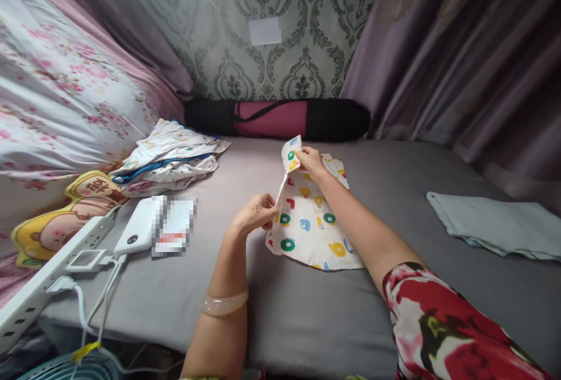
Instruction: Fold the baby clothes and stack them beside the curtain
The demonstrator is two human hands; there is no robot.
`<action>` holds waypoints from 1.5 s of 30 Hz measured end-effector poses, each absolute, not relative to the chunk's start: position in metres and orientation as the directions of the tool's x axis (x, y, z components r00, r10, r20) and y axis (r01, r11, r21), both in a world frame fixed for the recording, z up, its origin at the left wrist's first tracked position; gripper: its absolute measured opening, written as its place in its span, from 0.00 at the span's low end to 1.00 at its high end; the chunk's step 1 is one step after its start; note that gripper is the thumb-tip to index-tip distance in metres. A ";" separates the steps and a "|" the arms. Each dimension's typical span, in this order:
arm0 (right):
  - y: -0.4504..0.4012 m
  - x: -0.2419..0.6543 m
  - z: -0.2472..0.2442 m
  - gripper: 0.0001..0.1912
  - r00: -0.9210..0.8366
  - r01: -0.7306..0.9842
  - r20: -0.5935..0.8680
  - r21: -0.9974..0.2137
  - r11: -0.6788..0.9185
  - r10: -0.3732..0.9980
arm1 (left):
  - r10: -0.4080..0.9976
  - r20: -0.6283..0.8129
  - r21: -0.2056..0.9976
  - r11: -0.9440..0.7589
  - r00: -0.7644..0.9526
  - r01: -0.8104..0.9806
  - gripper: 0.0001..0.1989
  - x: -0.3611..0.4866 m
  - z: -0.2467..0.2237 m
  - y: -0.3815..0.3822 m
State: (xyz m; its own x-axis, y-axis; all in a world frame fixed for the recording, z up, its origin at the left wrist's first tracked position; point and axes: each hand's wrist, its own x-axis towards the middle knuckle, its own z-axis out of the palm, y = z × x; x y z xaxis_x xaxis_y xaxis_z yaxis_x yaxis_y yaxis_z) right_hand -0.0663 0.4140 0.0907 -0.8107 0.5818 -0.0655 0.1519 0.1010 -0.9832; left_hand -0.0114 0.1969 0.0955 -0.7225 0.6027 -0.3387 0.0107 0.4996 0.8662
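A white cloth garment [307,242] printed with colourful letters lies spread on the grey bed sheet in front of me. My left hand [258,213] pinches its left edge between thumb and fingers, lifting that edge slightly. Farther up, my right hand [310,162] grips a raised flap at the garment's upper left, which stands off the sheet. My right forearm crosses above the garment and hides part of its right side. Whether the garment is a small shirt or another piece, I cannot tell.
A folded clothes pile [170,158] lies at the back left, near a yellow cartoon cushion [56,225]. A power bank [140,225], a power strip [56,275] and cables are left. Folded pale trousers [499,222] lie right. A black and pink long bag [272,120] rests against the wall.
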 end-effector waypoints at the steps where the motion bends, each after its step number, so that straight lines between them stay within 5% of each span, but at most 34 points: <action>1: 0.419 -0.061 0.090 0.14 -0.806 0.150 -0.067 -0.984 0.093 0.589 | 0.613 -0.322 0.877 0.480 -0.722 0.016 0.07 -0.008 0.097 0.201; 12: 0.461 -0.019 0.055 0.21 -0.759 0.300 -0.129 -0.939 0.167 0.638 | 0.727 -0.269 0.892 0.435 -0.631 0.122 0.10 0.009 0.072 0.233; 22: 0.483 -0.011 0.039 0.34 -0.733 0.504 -0.220 -0.811 0.297 0.643 | 0.590 -0.097 0.708 0.607 -0.802 0.361 0.06 0.006 0.066 0.238; 26: 0.481 -0.004 0.048 0.25 -0.789 0.466 0.078 -0.570 0.677 0.609 | 0.624 0.038 0.625 0.594 -0.780 0.506 0.05 0.007 0.054 0.239; 30: 0.468 -0.007 0.049 0.27 -0.928 0.255 0.197 -0.287 0.923 0.317 | 0.724 0.149 0.526 0.518 -0.673 0.674 0.13 0.006 0.042 0.238; 37: 0.462 -0.028 0.036 0.31 -0.990 0.135 0.007 -0.197 0.971 0.139 | 0.813 -0.040 0.536 0.508 -0.581 0.674 0.30 0.006 0.037 0.237; 45: 0.466 -0.033 0.025 0.31 -0.985 0.173 -0.057 -0.210 0.962 0.165 | 0.822 -0.135 0.543 0.528 -0.553 0.653 0.27 0.013 0.050 0.237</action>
State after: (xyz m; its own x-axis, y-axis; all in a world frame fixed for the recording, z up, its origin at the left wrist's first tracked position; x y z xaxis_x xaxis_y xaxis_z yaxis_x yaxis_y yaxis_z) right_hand -0.0334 0.4659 0.0249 -0.9847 0.1648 -0.0568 0.1731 0.9623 -0.2097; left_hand 0.0127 0.2374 0.0495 -0.5531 0.8221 -0.1352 0.6525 0.5284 0.5432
